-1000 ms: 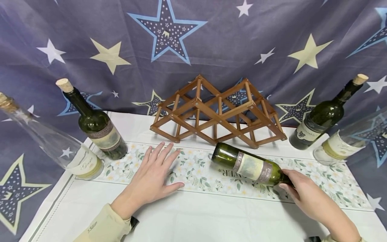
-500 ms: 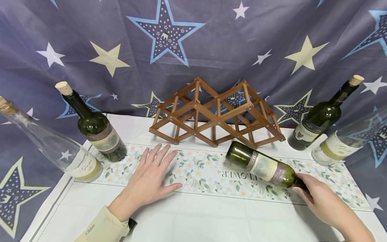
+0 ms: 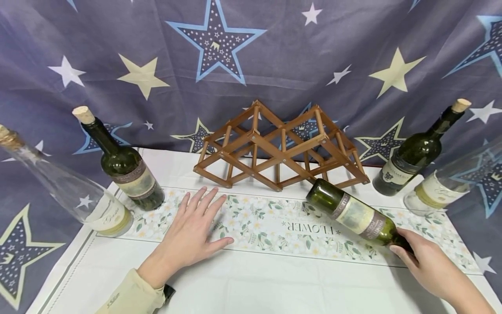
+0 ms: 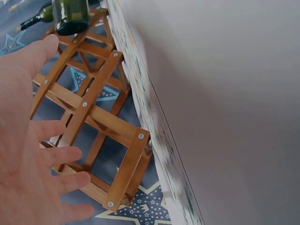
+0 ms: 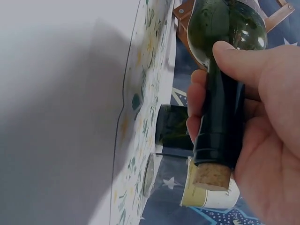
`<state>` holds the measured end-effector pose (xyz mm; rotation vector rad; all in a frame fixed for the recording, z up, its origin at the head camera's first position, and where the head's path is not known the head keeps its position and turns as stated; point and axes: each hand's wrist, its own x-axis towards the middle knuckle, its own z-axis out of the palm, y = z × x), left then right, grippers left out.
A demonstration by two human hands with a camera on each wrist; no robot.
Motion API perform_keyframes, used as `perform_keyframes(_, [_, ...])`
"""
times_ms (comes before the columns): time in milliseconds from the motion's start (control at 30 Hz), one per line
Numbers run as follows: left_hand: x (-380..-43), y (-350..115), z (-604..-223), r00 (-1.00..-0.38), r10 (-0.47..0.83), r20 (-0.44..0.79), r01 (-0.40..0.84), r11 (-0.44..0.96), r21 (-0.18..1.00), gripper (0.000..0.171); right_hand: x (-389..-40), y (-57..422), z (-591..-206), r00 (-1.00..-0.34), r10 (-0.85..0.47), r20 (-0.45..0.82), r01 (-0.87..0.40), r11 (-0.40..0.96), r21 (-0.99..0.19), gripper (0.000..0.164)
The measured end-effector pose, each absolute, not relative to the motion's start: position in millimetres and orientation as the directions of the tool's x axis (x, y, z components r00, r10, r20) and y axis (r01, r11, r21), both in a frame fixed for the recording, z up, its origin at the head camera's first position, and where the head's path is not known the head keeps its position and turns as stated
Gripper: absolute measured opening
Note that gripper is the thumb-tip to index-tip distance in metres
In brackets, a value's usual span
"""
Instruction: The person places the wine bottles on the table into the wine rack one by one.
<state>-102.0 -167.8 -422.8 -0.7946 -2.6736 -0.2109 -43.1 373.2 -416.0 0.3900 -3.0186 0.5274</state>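
My right hand grips the dark neck of a green wine bottle with a pale label. The bottle is tilted, its base toward the right front of a wooden lattice wine rack; whether they touch I cannot tell. In the right wrist view, thumb and fingers wrap the neck, and a cork fills the mouth. My left hand, fingers spread, is over the floral strip in front of the rack's left side and holds nothing. In the left wrist view, the rack shows beyond that hand's fingers.
A corked green bottle and a clear bottle stand at the left. Another green bottle and a clear one stand at the right. Behind the white-covered table hangs a star-patterned cloth.
My right hand has moved right with the bottle, and its base has swung from the rack's front middle to its right front corner. The left hand has barely moved.
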Motion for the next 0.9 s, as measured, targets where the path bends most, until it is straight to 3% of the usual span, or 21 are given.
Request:
perform_keyframes(267, [-102,-170,-424,-0.790,0.496,0.361,0.549,0.834,0.054,0.099,-41,381,-416,-0.986,-0.163,-0.028,-0.143,0.928,-0.344,0.064])
perform_keyframes(533, [-101,-171,-424,-0.793,0.494,0.355,0.545,0.837,0.053,0.100,-40,385,-421,-0.984,-0.157,0.087,-0.178,0.915,-0.363,0.048])
perform_keyframes(900, [-102,-172,-424,-0.789,0.493,0.365,0.550,0.833,0.062,0.099,-40,386,-420,-0.992,-0.122,0.027,-0.123,0.918,-0.377,0.052])
